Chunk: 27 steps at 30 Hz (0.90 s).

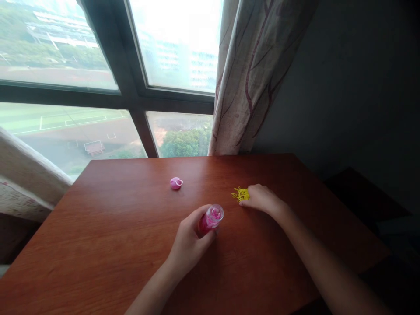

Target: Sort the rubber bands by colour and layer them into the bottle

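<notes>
My left hand (pixel 189 238) is wrapped round a small clear glass bottle (pixel 211 218), which is open at the top and tilted a little. Pink stuff fills it, with curled pink strands visible through the mouth. Over to the right, my right hand (pixel 262 198) grips a yellow tangle of thin loops (pixel 242 194) between thumb and fingers, low at the tabletop. Loose loops stick out from the tangle's left side. Beyond the bottle, apart from both hands, lies a small round pink object (pixel 176 183) with a pale loop on its right side.
Brown wooden table (pixel 108 218) under both hands, its far edge close to a dark-framed window (pixel 124 57). A patterned curtain (pixel 244 78) hangs behind the table, with another curtain (pixel 22 175) at the left. Dark furniture (pixel 361 197) stands in shadow to the right.
</notes>
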### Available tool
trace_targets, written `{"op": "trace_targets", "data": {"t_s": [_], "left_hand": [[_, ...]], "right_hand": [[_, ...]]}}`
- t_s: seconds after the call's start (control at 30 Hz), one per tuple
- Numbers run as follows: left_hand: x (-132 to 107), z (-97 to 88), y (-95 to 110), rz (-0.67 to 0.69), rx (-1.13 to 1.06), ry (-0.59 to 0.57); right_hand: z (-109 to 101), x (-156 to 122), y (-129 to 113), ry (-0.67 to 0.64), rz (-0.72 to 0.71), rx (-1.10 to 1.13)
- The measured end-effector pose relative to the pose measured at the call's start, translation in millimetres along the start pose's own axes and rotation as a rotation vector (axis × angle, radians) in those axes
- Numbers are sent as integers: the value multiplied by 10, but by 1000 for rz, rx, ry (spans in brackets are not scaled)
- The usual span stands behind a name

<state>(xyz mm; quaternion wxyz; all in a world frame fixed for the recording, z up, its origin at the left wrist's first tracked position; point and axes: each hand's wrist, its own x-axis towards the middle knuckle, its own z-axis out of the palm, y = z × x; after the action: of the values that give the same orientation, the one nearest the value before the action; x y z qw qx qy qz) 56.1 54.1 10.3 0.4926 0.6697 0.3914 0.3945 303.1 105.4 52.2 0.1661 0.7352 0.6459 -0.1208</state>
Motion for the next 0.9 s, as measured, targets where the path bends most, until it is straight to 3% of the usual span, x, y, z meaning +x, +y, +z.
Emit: {"op": "trace_targets", "data": {"t_s": [0.57, 0.9], "left_hand": [[-19, 17, -16, 44, 102, 8], [-5, 9, 32, 89, 123, 16]], "right_hand": [[-19, 70, -45, 29, -78, -49], [116, -23, 154, 123, -166, 40]]}}
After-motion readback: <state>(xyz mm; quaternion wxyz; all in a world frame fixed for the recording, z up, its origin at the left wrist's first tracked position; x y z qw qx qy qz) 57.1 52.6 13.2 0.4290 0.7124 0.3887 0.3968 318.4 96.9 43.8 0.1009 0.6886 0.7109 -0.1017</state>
